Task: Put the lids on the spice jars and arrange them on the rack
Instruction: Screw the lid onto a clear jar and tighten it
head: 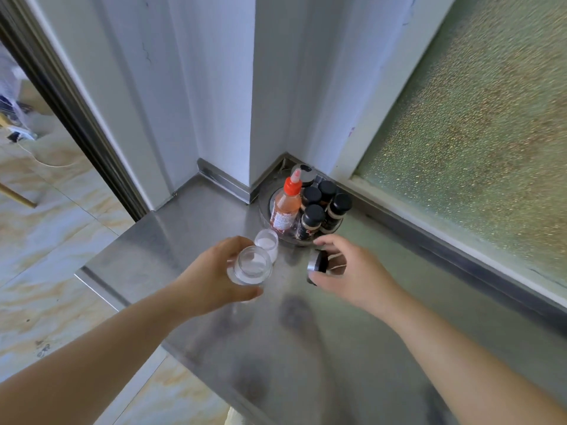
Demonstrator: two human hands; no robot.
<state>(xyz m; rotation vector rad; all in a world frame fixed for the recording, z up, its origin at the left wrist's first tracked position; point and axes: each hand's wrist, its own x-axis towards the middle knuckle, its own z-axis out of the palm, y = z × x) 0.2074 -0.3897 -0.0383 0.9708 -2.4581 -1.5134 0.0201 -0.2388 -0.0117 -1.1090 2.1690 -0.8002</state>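
An open glass jar with white contents sits in the left hand, fingers wrapped around it above the steel counter. Just beyond, touching it, stands a second lidless jar. To the right, the right hand pinches a black-and-silver lid between thumb and fingers. Farther back in the corner, a round rack holds black-capped jars and an orange-capped bottle.

Labels on sauce bottle and spice jars blurred; no text legible
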